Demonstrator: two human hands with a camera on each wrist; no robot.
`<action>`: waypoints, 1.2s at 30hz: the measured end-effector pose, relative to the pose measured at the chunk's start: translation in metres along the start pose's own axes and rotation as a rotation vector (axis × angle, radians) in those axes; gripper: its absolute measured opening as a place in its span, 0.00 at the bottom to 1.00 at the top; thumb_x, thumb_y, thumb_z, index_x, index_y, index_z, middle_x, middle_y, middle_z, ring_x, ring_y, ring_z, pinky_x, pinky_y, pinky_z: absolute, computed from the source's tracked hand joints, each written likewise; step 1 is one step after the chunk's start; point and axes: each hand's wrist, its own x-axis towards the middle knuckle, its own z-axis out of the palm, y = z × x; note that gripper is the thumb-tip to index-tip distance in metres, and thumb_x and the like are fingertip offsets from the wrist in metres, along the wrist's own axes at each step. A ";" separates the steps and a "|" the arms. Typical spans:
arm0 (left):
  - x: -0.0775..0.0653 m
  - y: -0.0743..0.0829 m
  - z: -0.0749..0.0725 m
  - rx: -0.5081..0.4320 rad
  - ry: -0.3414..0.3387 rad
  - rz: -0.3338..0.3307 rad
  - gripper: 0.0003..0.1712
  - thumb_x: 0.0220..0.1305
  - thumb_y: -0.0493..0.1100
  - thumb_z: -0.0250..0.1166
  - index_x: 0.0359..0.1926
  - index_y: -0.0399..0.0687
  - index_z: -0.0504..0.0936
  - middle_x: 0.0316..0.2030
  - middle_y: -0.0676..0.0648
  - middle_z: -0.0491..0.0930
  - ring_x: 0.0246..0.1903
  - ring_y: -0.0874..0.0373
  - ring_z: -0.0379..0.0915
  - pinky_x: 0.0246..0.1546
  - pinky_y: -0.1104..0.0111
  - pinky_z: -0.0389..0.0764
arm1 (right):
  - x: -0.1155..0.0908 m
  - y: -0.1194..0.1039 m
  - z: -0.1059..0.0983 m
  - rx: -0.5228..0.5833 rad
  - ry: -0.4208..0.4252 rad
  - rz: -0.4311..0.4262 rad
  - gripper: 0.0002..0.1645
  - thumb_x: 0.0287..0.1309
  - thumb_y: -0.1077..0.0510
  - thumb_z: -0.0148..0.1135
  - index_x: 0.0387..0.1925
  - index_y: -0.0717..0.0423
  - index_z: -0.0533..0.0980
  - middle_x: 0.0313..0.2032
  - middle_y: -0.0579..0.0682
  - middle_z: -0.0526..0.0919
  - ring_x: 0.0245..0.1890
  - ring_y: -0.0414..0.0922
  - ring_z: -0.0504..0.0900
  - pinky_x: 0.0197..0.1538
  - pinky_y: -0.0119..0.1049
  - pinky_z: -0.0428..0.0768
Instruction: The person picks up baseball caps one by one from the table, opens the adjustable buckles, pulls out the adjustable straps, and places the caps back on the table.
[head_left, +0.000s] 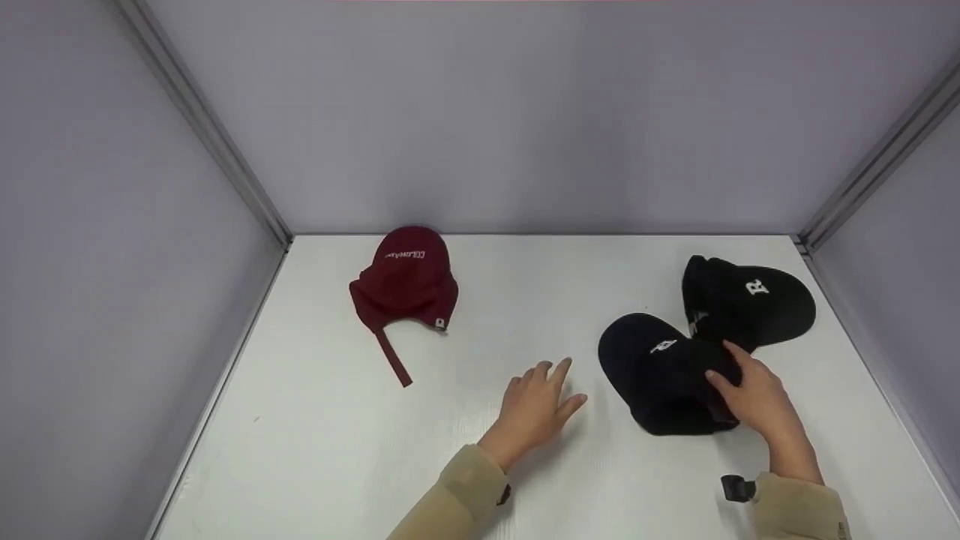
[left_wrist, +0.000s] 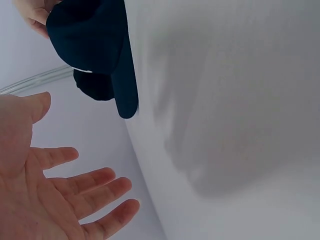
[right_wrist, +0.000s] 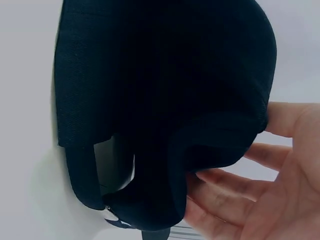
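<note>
My right hand [head_left: 761,394] grips a dark navy baseball cap [head_left: 645,375] at the right side of its crown. That cap's brim points to the upper left, with a small white emblem above it. Seen from the right wrist, the hollow inside of the navy cap [right_wrist: 165,75] faces the camera, and fingertips [right_wrist: 220,192] press at the fabric edge by the back opening. My left hand [head_left: 534,409] hovers over the table left of this cap, fingers spread, holding nothing. Its palm and loose fingers [left_wrist: 100,197] show in the left wrist view.
A black cap [head_left: 776,307] with a white letter R lies behind the navy one, partly overlapped by it. Farther left, a dark red cap [head_left: 409,281] has its strap [head_left: 394,360] stretched toward the front. Grey panels [head_left: 480,112] enclose the white table [head_left: 300,450].
</note>
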 end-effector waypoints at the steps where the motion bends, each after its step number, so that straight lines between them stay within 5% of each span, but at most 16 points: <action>1: 0.001 0.002 0.000 -0.005 -0.006 0.000 0.37 0.71 0.68 0.47 0.72 0.53 0.64 0.58 0.44 0.74 0.55 0.50 0.75 0.49 0.58 0.76 | 0.000 -0.001 0.001 0.003 -0.004 -0.003 0.42 0.71 0.49 0.54 0.71 0.72 0.52 0.65 0.80 0.56 0.64 0.76 0.55 0.62 0.68 0.56; 12: 0.006 0.016 0.008 -0.051 -0.010 0.048 0.36 0.71 0.66 0.50 0.72 0.54 0.64 0.57 0.47 0.75 0.51 0.53 0.76 0.48 0.61 0.77 | -0.001 -0.017 0.014 0.020 -0.021 -0.065 0.37 0.70 0.50 0.56 0.68 0.71 0.59 0.64 0.78 0.61 0.63 0.73 0.61 0.62 0.65 0.61; 18: 0.006 0.019 0.012 -0.088 0.002 0.087 0.37 0.71 0.65 0.52 0.73 0.55 0.61 0.57 0.46 0.74 0.51 0.54 0.76 0.49 0.62 0.76 | -0.002 -0.027 0.021 0.053 -0.003 -0.086 0.32 0.69 0.52 0.58 0.65 0.69 0.65 0.61 0.76 0.66 0.53 0.67 0.76 0.53 0.58 0.74; 25: 0.009 0.020 0.016 -0.108 0.021 0.138 0.37 0.70 0.62 0.56 0.74 0.56 0.60 0.57 0.48 0.75 0.50 0.56 0.76 0.49 0.63 0.75 | 0.000 -0.037 0.029 0.132 -0.001 -0.071 0.27 0.69 0.56 0.58 0.63 0.67 0.69 0.56 0.72 0.73 0.49 0.62 0.81 0.46 0.50 0.80; 29: 0.009 0.019 0.018 -0.107 0.081 0.163 0.36 0.69 0.59 0.60 0.72 0.54 0.62 0.54 0.47 0.76 0.47 0.56 0.77 0.47 0.64 0.77 | 0.001 -0.042 0.034 0.164 0.002 -0.084 0.25 0.70 0.57 0.57 0.62 0.68 0.70 0.55 0.71 0.75 0.51 0.62 0.80 0.48 0.51 0.80; 36: 0.013 0.015 0.021 -0.068 0.309 0.215 0.24 0.67 0.55 0.64 0.62 0.57 0.77 0.51 0.49 0.75 0.45 0.57 0.75 0.42 0.66 0.76 | 0.002 -0.050 0.042 0.214 -0.015 -0.100 0.25 0.70 0.58 0.57 0.62 0.68 0.69 0.56 0.70 0.74 0.52 0.62 0.79 0.51 0.52 0.79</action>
